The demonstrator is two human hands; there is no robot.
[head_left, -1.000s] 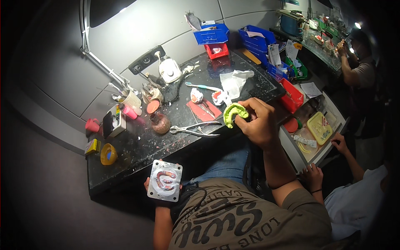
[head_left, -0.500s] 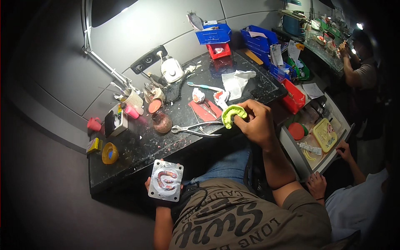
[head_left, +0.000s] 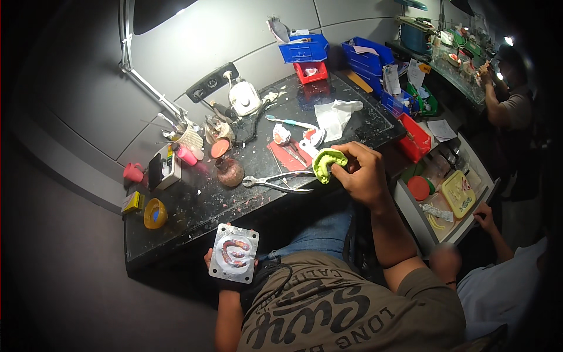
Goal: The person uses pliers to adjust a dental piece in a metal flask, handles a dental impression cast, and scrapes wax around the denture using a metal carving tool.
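In my left hand (head_left: 209, 259), low in front of me, is a square metal denture flask half (head_left: 253, 236) with holes at its corners. Its pale plaster face bears a reddish horseshoe-shaped arch (head_left: 227, 252). My right hand (head_left: 362, 174) pinches a bright green horseshoe-shaped dental impression (head_left: 322, 166) above the front edge of the bench. Just left of that impression lie long-handled metal pliers (head_left: 278, 182). Behind them, a red wax sheet (head_left: 281, 154) has a thin metal instrument on it, with a white-and-red dental piece (head_left: 282, 135) at its back edge.
A black bench (head_left: 193, 212) carries a toothbrush (head_left: 291, 122), white tissue (head_left: 338, 117), a round jar (head_left: 229, 173), an orange bowl (head_left: 155, 215) and a pink cup (head_left: 133, 172). At right are an open drawer (head_left: 404, 205), a red bin (head_left: 414, 138) and another person's hand (head_left: 484, 218).
The green impression has tilted slightly in my right hand. My left hand keeps the flask half in nearly the same place. The view has shifted a little.
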